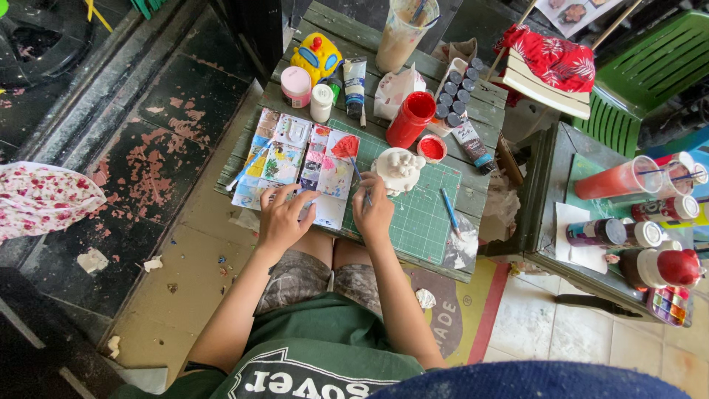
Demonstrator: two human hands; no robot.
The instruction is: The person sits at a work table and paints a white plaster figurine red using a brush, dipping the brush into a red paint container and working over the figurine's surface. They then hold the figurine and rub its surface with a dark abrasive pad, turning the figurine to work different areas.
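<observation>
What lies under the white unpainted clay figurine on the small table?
The white unpainted clay figurine stands on a green gridded cutting mat, which lies on the weathered wooden table. The mat's patch directly beneath the figurine is covered, so nothing there shows.

Worn green plank table [480, 111], dark flaking floor [155, 155] w/ pale tiles [561, 325] at rt — green plastic chair [642, 66], daylight

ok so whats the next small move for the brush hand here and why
Probably carry the brush tip from the red blob on the paper palette over to the white figurine. The right hand grips the brush with its tip near that red paint, the figurine looks unpainted, and the left hand rests on the palette's near edge.
</observation>
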